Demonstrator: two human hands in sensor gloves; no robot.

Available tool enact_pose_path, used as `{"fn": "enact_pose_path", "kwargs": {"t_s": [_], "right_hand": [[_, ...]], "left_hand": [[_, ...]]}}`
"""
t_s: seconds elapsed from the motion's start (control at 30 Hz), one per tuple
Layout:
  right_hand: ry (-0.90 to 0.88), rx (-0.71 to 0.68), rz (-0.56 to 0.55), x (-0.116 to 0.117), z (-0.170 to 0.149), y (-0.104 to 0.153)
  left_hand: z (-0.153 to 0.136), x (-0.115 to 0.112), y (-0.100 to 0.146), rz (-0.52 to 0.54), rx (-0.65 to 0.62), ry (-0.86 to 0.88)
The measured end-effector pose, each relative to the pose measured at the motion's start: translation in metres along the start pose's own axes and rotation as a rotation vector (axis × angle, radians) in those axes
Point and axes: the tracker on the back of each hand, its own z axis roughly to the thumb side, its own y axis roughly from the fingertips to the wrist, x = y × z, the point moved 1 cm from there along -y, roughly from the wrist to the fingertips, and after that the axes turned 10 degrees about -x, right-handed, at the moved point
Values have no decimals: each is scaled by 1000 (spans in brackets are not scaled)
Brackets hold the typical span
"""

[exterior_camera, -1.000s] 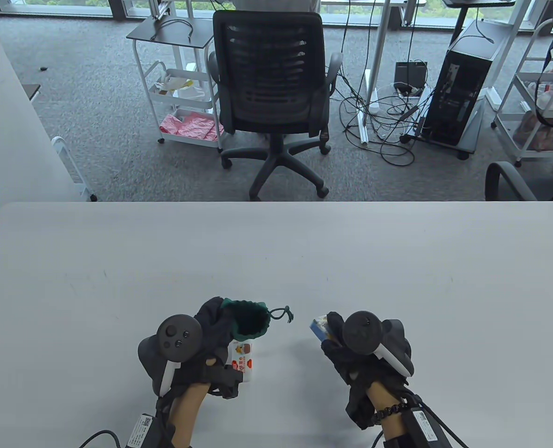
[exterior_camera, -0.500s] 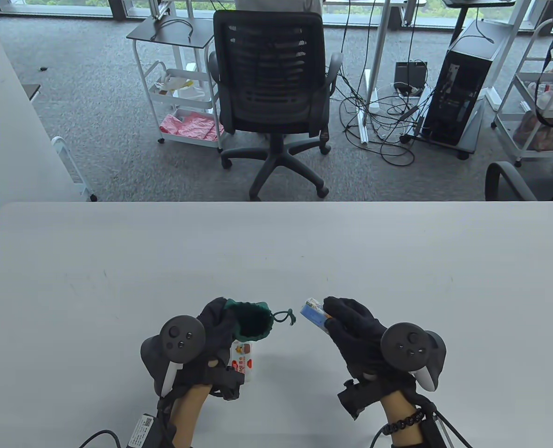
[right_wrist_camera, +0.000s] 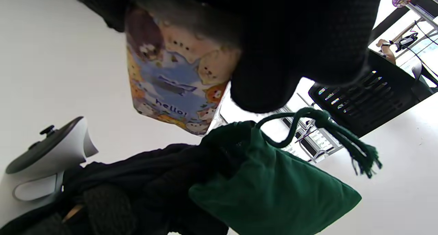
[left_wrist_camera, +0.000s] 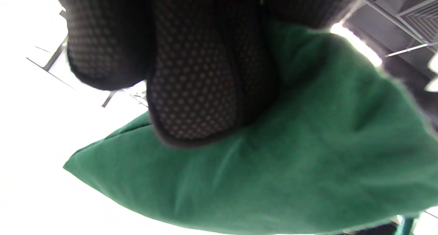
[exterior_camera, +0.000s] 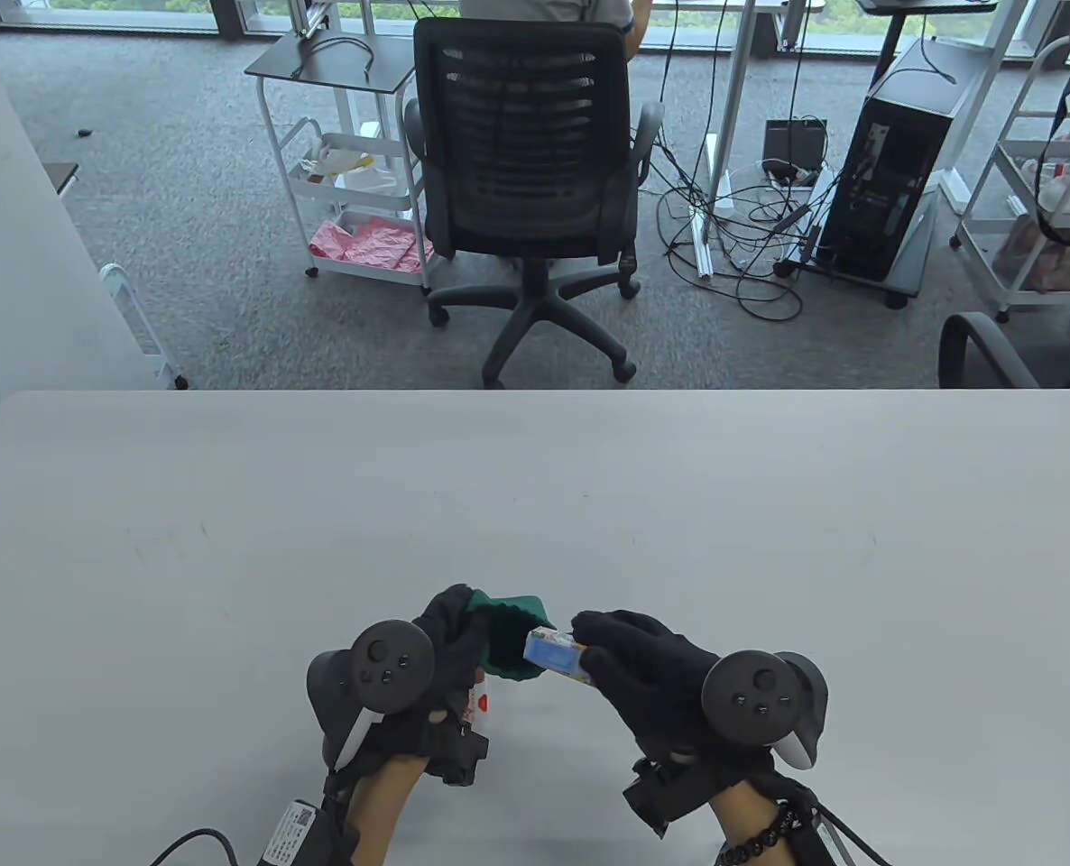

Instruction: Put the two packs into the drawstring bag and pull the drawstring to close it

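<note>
My left hand (exterior_camera: 449, 645) grips the green drawstring bag (exterior_camera: 506, 631) by its rim, a little above the table, mouth turned right. In the left wrist view its fingers (left_wrist_camera: 191, 91) curl onto the green cloth (left_wrist_camera: 291, 166). My right hand (exterior_camera: 630, 658) pinches a blue cartoon-printed pack (exterior_camera: 555, 653) and holds its end at the bag's mouth. The right wrist view shows that pack (right_wrist_camera: 171, 84) just above the bag (right_wrist_camera: 273, 190), whose knotted cord (right_wrist_camera: 328, 132) hangs free. A white and red pack (exterior_camera: 478, 708) lies on the table, mostly hidden under my left hand.
The white table (exterior_camera: 535, 505) stretches far beyond the hands. Behind its far edge stand a black office chair (exterior_camera: 526, 180), a white cart (exterior_camera: 345, 171) and a computer tower (exterior_camera: 896, 162).
My right hand has carried the blue pack left to the bag's mouth. My left hand has shifted right with the bag, closing the gap between the hands.
</note>
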Motion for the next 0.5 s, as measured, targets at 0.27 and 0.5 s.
{"fn": "enact_pose_path", "kwargs": {"t_s": [0.27,0.5], "right_hand": [[129,40,29,10,-1,1],[297,30,49,14,6,0]], "left_hand": [[17,-8,1,-46,-89,-63],[23,-9,1,-70,-121,-97]]}}
